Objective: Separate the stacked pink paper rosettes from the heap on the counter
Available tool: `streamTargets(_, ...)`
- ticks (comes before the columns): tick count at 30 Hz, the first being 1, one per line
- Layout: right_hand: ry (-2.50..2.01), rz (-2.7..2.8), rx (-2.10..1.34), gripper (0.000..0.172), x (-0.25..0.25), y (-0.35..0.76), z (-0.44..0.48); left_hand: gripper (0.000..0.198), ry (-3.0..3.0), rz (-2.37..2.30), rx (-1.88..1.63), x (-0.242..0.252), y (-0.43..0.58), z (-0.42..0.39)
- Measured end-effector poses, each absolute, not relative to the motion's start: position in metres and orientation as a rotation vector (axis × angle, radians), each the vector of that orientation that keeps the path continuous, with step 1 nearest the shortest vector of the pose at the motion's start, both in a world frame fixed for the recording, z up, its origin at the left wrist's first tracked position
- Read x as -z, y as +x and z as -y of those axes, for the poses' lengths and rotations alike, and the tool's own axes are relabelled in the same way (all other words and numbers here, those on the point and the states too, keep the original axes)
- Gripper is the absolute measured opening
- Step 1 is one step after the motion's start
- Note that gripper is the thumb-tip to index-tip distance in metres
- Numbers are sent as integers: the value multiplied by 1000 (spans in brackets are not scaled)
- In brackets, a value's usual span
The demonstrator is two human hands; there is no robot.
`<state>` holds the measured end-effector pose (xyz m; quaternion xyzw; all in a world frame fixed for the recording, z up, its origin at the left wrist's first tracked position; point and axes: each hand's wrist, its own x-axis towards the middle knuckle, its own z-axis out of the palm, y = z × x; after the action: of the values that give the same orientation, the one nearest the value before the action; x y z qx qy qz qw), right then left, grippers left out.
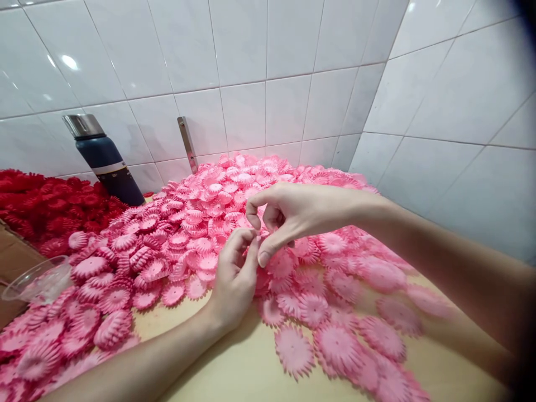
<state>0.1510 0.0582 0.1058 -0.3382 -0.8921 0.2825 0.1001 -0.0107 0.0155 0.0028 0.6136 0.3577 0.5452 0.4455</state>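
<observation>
At the far left edge a brown cardboard box shows in part, with a clear plastic cup lying tilted just beside it at the rim of the pink pieces. Behind them a heap of red plastic flower pieces lies against the white tiled wall. A dark blue vacuum flask with a steel cap stands between the red heap and the pink one, leaning a little in this view. Further right a narrow metal bracket is fixed to the tiles. The pink plastic flower pieces are piled into the corner of the wall and spill forward over the pale wooden tabletop, thinning to single pieces near the front. The left hand rises from the bare wood with its wrist on the table, fingers curled up into a closed pinch. The right hand reaches in from the right above the pile, its forearm crossing over and hiding pieces there. Its thumb and forefinger are bent closed around the left fingertips. Whether a pink piece sits between the fingers is too small to tell.
</observation>
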Motion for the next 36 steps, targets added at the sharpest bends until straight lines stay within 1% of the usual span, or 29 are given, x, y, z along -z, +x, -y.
streamTargets(6, -942, 2612, -838, 29, -105, 151, -62, 18, 1411, -985, -1416, 3, -11, -18)
streamTargets(8, -903, 2610, -898, 26, -105, 152, -61, 18, 1401, -966, -1417, 4, -11, -20)
streamTargets(10, -832, 2641, -1106, 25, -107, 154, -59, 18, 1304, -937, -1458, 6, -11, -24)
streamTargets(12, -778, 2704, -1402, 26, -111, 157, -55, 19, 1132, -945, -1545, 8, -10, -27)
streamTargets(14, -772, 2742, -1547, 28, -117, 161, -53, 22, 1061, -976, -1605, 8, -10, -30)
streamTargets(15, -761, 2747, -1520, 28, -119, 162, -52, 22, 1089, -961, -1573, 8, -9, -30)
streamTargets(18, -680, 2709, -1228, 27, -123, 165, -55, 12, 1149, -895, -1449, 5, -7, -28)
streamTargets(22, -775, 2677, -926, 27, -119, 165, -60, 19, 1122, -862, -1484, 2, -7, -24)
streamTargets(25, -890, 2632, -880, 29, -114, 163, -59, 15, 1153, -788, -1485, 2, -9, -22)
streamTargets(27, -916, 2628, -879, 30, -111, 160, -57, 9, 1204, -726, -1453, 3, -10, -21)
streamTargets(29, -933, 2650, -816, 27, -110, 158, -56, 4, 1261, -667, -1399, 3, -11, -19)
streamTargets(33, -958, 2710, -718, 20, -108, 152, -55, 16, 1374, -603, -1299, 0, -11, -17)
streamTargets(36, -972, 2700, -740, 20, -107, 150, -54, 18, 1437, -601, -1271, -1, -9, -17)
